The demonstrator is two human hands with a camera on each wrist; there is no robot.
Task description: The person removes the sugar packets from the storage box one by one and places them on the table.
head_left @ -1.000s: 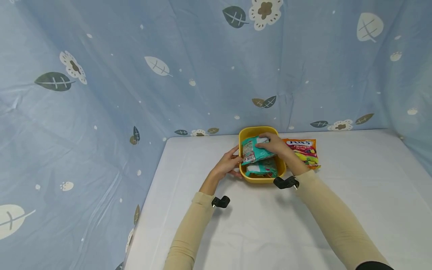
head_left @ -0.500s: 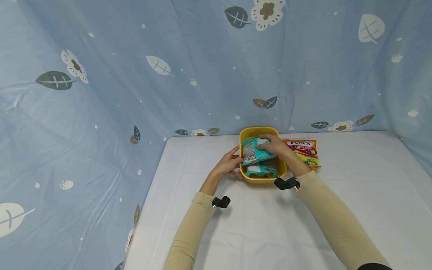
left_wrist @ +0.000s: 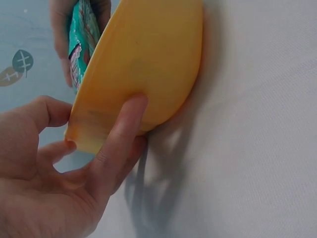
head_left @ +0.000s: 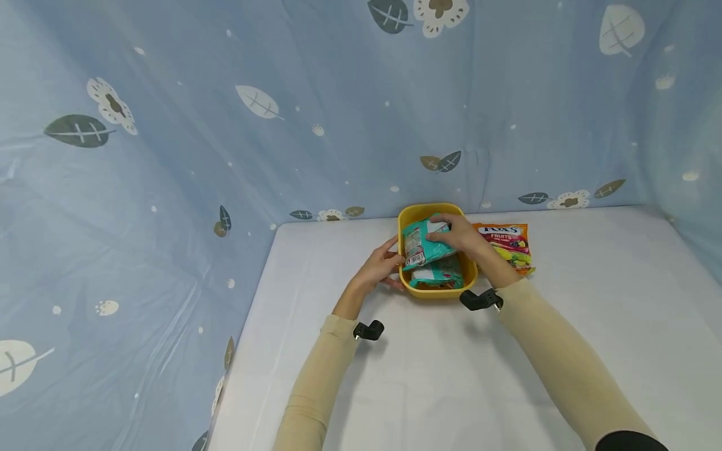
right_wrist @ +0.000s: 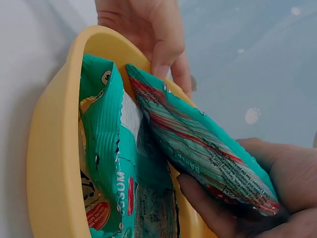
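A yellow plastic bin (head_left: 438, 294) stands near the table's back edge. My left hand (head_left: 379, 266) grips its left rim, the thumb bent at the edge and fingers (left_wrist: 119, 144) against the outer wall. My right hand (head_left: 459, 238) pinches a teal snack packet (head_left: 420, 247), tilted in the bin's mouth. In the right wrist view this packet (right_wrist: 198, 144) shows red stripes, with thumb and fingers at its near end. Another teal packet (head_left: 437, 275) lies in the bin below it, standing partly on edge in the right wrist view.
An orange and red Fox's fruit candy bag (head_left: 510, 244) lies on the table right of the bin, partly behind my right forearm. The white table (head_left: 429, 376) meets a blue patterned curtain (head_left: 350, 138) behind and at left.
The head view has tipped slightly, so the scene sits a little higher. Both hands keep their holds on the bin and the packet, with no clear movement.
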